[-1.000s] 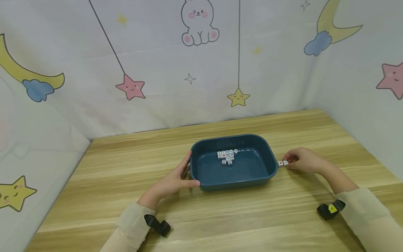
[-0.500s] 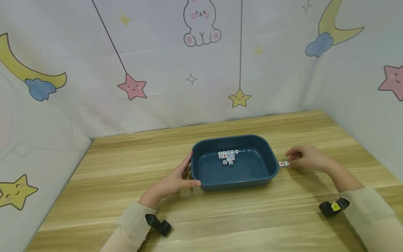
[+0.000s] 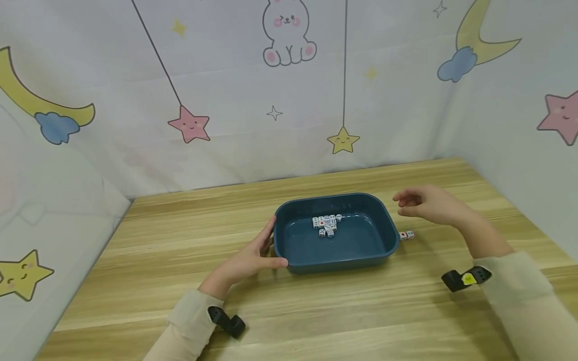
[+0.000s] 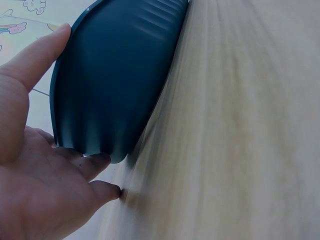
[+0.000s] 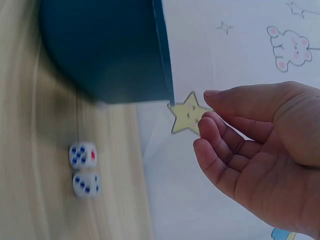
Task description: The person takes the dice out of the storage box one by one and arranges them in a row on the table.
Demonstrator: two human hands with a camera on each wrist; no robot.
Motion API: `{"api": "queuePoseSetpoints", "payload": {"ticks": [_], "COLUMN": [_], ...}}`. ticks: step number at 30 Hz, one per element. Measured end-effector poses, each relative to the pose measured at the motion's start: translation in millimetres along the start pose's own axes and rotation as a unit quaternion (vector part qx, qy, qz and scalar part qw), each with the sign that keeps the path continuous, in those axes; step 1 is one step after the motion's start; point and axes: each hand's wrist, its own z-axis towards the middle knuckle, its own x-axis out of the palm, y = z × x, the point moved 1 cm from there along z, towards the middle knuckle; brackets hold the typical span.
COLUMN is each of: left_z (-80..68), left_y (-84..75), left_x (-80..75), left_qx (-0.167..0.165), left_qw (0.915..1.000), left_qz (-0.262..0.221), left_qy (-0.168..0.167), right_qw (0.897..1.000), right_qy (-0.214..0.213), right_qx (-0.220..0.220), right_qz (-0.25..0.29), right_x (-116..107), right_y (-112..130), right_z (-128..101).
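A dark blue tray (image 3: 388, 235) sits mid-table with several white dice (image 3: 326, 224) clustered in its far half. My left hand (image 3: 270, 246) braces the tray's near-left corner, fingers (image 4: 95, 162) straight along the wall and thumb (image 4: 40, 55) against it. Two white dice (image 3: 406, 234) lie side by side on the wood just right of the tray; the right wrist view shows these dice (image 5: 84, 169) below the tray (image 5: 110, 50). My right hand (image 3: 398, 205) hovers above the tray's far-right corner. There the right hand (image 5: 206, 106) has loosely curled fingers and holds nothing.
The wooden table (image 3: 189, 240) is enclosed by a printed fabric backdrop (image 3: 271, 110) at the back and both sides. Black wrist-camera mounts sit near the left sleeve (image 3: 228, 323) and the right sleeve (image 3: 465, 278).
My right hand let go of the two dice beside the tray and rose up and away from the table; the dice stayed put. Left hand and tray did not move.
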Motion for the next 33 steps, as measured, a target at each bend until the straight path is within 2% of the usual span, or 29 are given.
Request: {"api": "queuePoseSetpoints", "payload": {"ticks": [9,18,24,33], "left_z": [-1.2,-0.9,-0.9,-0.1], "left_y": [-0.8,-0.7,-1.0,-0.2], "left_x": [0.2,0.2,0.1,-0.2], "left_qx": [-0.005,-0.004,-0.003,-0.003], "left_qw": [1.0,1.0,1.0,1.0], "left_qz": [0.0,-0.001,-0.002,-0.004], "left_qy": [0.001,0.001,0.002,0.003], "right_qw": [0.999,0.996,0.994,0.992], "right_qy": [0.015,0.044,0.061,0.089], "right_qx": [-0.034,-0.065,-0.084,-0.084], "right_qz": [0.038,0.048,0.038,0.038], "right_x": [17.8,41.8,61.1,82.1], "right_y": [30.9,50.6,59.4,61.1], "right_z": [17.5,36.3,44.7,52.3]}}
